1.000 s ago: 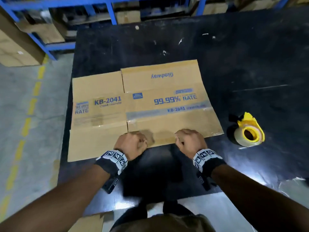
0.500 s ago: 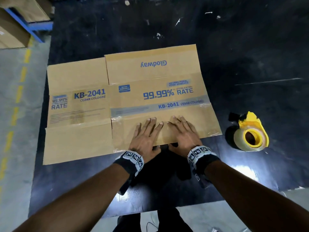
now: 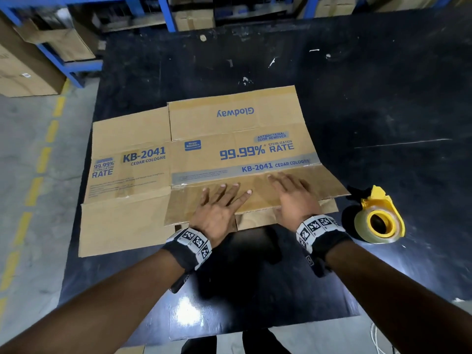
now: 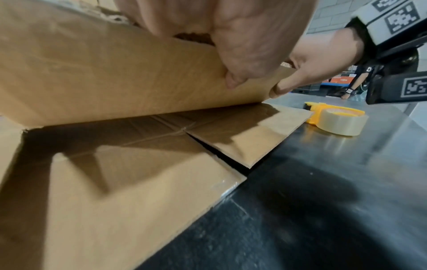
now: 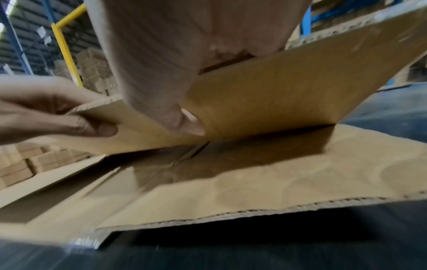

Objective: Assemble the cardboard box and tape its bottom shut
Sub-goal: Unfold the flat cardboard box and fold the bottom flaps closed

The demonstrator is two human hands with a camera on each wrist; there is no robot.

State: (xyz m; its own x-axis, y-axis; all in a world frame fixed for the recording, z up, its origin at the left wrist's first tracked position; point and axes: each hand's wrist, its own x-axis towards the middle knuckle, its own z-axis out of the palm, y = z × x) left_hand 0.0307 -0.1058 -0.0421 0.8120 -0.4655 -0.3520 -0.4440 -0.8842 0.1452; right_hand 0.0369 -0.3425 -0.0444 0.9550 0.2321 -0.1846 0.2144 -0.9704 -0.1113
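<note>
**Cardboard box flap lifted off the lower layer**

Cardboard box (image 3: pixel 204 159) is seen lying flattened on the black table (image 3: pixel 383 98), printed side up, with its near flap (image 3: pixel 255 200) raised at the edge closest to the person; half a second ago both palms lay flat on that flap, and now it is pinched by both hands, so the flat pack has begun to be opened. The left hand (image 3: pixel 217 213) is laid with fingers spread over the top of the flap, while in the left wrist view its thumb (image 4: pixel 233 82) is hooked under the edge; the right hand (image 3: pixel 293 200) grips likewise, thumb (image 5: pixel 184 124) beneath, fingers above. Between the lifted flap and the under layer (image 4: pixel 115 182) a shadowed gap is visible, and the two lower flaps are seen still flat on the table. Just beside the box, to the right, the tape dispenser (image 3: pixel 380 221) with its yellow holder is left untouched. Further off, blue racking (image 3: pixel 76 65) with stacked cartons is seen. By this judgement, the walls must next be squared up before any taping; the bottom is not yet closed.
</note>
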